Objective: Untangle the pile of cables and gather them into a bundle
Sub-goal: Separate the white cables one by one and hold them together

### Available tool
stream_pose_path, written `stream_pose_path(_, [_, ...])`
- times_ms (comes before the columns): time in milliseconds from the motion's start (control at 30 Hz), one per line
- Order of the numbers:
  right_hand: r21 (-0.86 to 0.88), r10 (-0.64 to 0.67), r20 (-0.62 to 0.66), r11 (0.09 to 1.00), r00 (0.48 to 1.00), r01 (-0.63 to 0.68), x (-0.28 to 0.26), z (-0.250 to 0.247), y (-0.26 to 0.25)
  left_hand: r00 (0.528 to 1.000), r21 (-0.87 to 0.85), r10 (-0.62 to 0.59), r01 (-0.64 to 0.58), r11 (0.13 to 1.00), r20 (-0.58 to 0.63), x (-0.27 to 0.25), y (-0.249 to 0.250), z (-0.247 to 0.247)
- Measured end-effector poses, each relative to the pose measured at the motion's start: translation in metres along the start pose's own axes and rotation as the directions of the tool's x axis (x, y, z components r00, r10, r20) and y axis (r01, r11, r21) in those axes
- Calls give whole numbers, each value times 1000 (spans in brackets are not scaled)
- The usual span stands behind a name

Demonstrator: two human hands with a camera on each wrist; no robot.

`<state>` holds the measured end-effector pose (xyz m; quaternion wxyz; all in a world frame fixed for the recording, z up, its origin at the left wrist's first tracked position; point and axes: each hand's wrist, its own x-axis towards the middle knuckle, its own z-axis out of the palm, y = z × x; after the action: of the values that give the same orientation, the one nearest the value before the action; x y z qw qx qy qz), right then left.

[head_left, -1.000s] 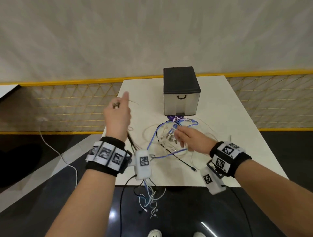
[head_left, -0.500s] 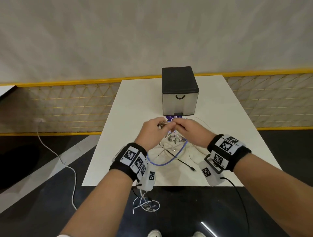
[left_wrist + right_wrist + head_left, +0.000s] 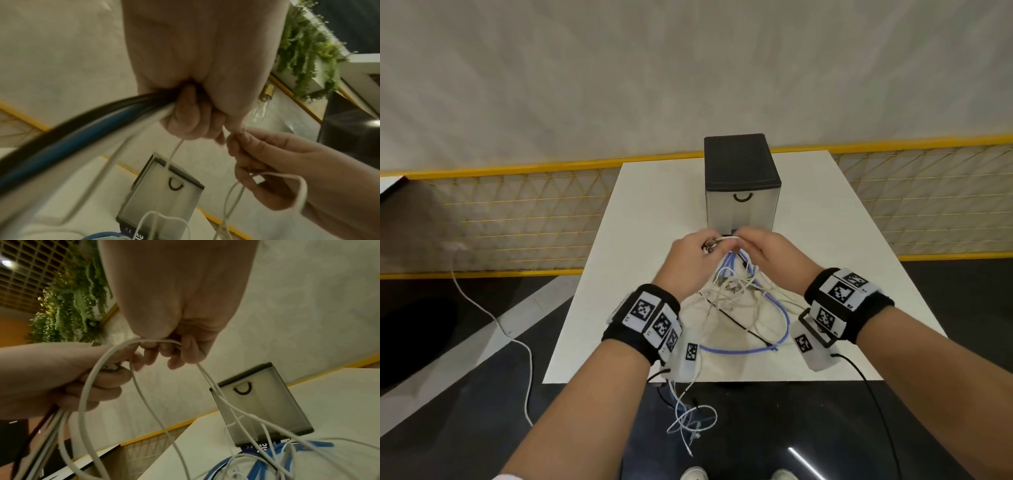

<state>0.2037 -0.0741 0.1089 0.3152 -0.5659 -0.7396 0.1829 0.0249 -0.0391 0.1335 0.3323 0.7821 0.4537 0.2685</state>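
A tangle of white, blue and black cables [image 3: 739,301] lies on the white table [image 3: 654,212] in front of me. My left hand [image 3: 697,255] grips a bunch of black, blue and white cables [image 3: 86,129] in its fist, and their ends hang off the table's near edge. My right hand [image 3: 763,251] meets it just above the pile and pinches a white cable [image 3: 144,344] that loops down into the tangle. A blue cable [image 3: 774,308] curves round the near side of the pile.
A small drawer box [image 3: 741,185] with a black top and a curved handle stands right behind the hands. A yellow mesh fence [image 3: 517,219] runs behind the table. A white cord [image 3: 493,318] trails on the dark floor at left.
My left hand came down from up at the left, with its cables, to meet the right hand over the pile. Both hands have since stayed together there.
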Motion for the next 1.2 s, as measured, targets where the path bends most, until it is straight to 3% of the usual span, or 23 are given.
stream_pose_path(100, [-65, 41, 27, 997, 999, -39, 6, -5, 7, 984, -83, 30, -45, 996, -173, 2, -1, -7])
stream_pose_path(233, [-178, 182, 88, 970, 979, -165, 4, -3, 55, 884, -251, -32, -98, 963, -467, 1, -3, -35])
stream_pose_path(333, [-186, 280, 51, 946, 959, -266, 6, -7, 68, 847, -330, -124, -63, 942, -518, 2, -9, -51])
stream_pose_path(467, [-126, 207, -190, 964, 960, -233, 23, -19, 47, 861, -306, -175, 23, 952, -477, -3, -21, -52])
stream_pose_path(533, [-85, 187, -207, 974, 960, -209, 30, -26, 24, 861, -342, -216, 51, 938, -461, -8, -27, -51])
stream_pose_path(667, [50, 221, 78, 973, 972, -225, 16, -29, -26, 900, -410, -219, 50, 911, -376, -22, -26, -55])
stream_pose_path(800, [155, 166, 330, 961, 929, -227, -20, -13, -44, 942, -453, -173, 25, 891, -288, -41, -20, -61])
stream_pose_path(933, [84, 120, 584, 975, 803, -206, -63, 23, -45, 972, -431, -136, 40, 902, -194, -63, -19, -62])
stream_pose_path(1100, [-194, 266, 817, 962, 512, -191, -105, 52, -23, 1000, -303, -24, 21, 953, -6, -96, -21, -52])
stream_pose_path(1133, [-249, 310, 811, 950, 497, -187, -106, 49, -18, 998, -274, -17, 31, 961, 52, -103, -22, -48])
stream_pose_path(1200, [-323, 368, 756, 929, 542, -179, -107, 42, -13, 980, -170, -7, 41, 985, 197, -118, -26, -38])
